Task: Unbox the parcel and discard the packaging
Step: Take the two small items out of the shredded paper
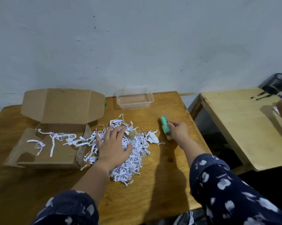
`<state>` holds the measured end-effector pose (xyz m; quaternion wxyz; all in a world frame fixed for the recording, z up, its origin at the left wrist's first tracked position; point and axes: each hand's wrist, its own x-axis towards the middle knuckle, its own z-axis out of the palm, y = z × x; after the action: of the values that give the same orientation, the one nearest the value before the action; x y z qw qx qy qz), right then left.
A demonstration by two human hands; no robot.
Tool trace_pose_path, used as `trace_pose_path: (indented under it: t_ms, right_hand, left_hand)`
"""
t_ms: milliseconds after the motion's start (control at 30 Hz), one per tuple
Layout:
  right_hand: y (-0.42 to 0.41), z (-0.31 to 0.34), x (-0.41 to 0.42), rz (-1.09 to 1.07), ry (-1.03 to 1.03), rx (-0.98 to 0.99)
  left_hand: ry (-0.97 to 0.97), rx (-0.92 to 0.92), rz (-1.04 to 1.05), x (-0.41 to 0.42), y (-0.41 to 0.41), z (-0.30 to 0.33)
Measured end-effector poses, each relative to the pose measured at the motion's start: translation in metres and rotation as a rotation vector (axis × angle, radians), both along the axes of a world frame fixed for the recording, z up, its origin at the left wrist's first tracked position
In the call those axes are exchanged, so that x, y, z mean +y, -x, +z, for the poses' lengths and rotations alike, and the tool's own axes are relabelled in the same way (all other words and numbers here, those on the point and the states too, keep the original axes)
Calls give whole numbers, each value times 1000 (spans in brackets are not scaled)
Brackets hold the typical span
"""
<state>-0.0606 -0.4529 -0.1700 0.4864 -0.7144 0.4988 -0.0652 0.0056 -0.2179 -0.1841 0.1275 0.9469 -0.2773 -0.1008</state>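
Meanwhile left hand lies spread on shredded paper; right hand pinches green bottle.

A clear plastic container stands open near the far edge of the brown wooden table, close to the grey-blue wall. To the right stands a paler wooden table — on its far corner, a black mesh organizer with dark brushes beside it.

Shredded paper blocks mid-table; bare wood nearer.
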Motion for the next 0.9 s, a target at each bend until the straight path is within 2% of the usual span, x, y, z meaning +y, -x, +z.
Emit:
trace_pose_path:
  t_ms: [167, 333, 500, 633, 700, 800, 900]
  right_hand:
    - [-3, -6, 4, -24, 172, 103]
    - [4, -5, 15, 202, 470, 178]
    - [3, -1, 14, 214, 469, 201]
    - [-3, 8, 38, 204, 593, 212]
    - [-12, 10, 60, 315, 563, 96]
    - [-23, 7, 98, 594, 427, -81]
    - [-30, 6, 113, 772, 570, -23]
  left_hand:
    - [7, 6, -10, 2, 0, 0]
    - [6, -6, -20, 4, 1, 1]
    - [-5, -22, -18, 9, 4, 1]
    - [-23, -14, 79, 16, 11, 4]
    - [-19, 4, 123, 20, 16, 5]
    - [-48, 16, 146, 25, 22, 5]
    - [-98, 38, 138, 30, 23, 2]
